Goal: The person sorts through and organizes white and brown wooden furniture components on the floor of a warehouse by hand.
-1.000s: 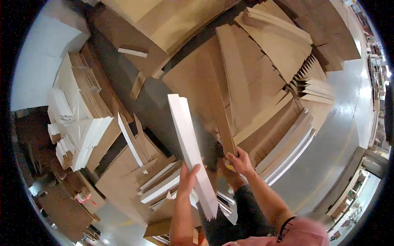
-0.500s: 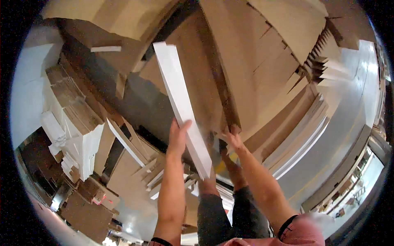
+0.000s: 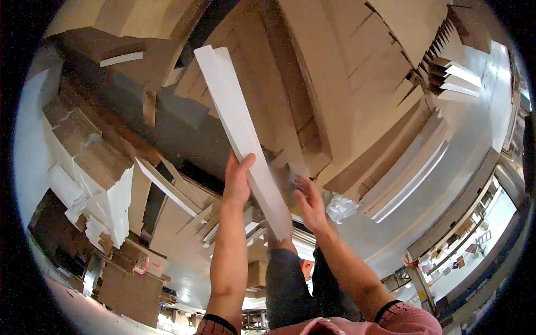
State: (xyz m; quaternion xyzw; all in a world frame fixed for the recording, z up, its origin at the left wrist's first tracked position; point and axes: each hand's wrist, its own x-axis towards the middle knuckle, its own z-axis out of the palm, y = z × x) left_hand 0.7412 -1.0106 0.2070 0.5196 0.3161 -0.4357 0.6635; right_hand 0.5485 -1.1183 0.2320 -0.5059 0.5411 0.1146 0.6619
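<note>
My left hand (image 3: 239, 180) is closed around a long white folded cardboard strip (image 3: 237, 120), thumb on top. The strip slants from the upper left down toward my legs. To its right, my right hand (image 3: 310, 205) is raised with its fingers loosely apart and nothing visible in them. Just beyond that hand lie large brown cardboard sheets (image 3: 357, 106) and a small brown flap (image 3: 294, 162). A crumpled piece of clear plastic (image 3: 341, 208) shows beside my right wrist.
Stacked cardboard with white edges (image 3: 103, 162) stands at the left. Long cardboard pieces with white edges (image 3: 410, 167) lie at the right on the grey floor (image 3: 463, 151). Loose strips (image 3: 209, 226) lie near my legs. Folded cardboard (image 3: 455, 75) sits far right.
My right hand has drawn back from the brown cardboard edge and moved slightly left. The white strip in my left hand has shifted a little left and up. The clear plastic has come into view.
</note>
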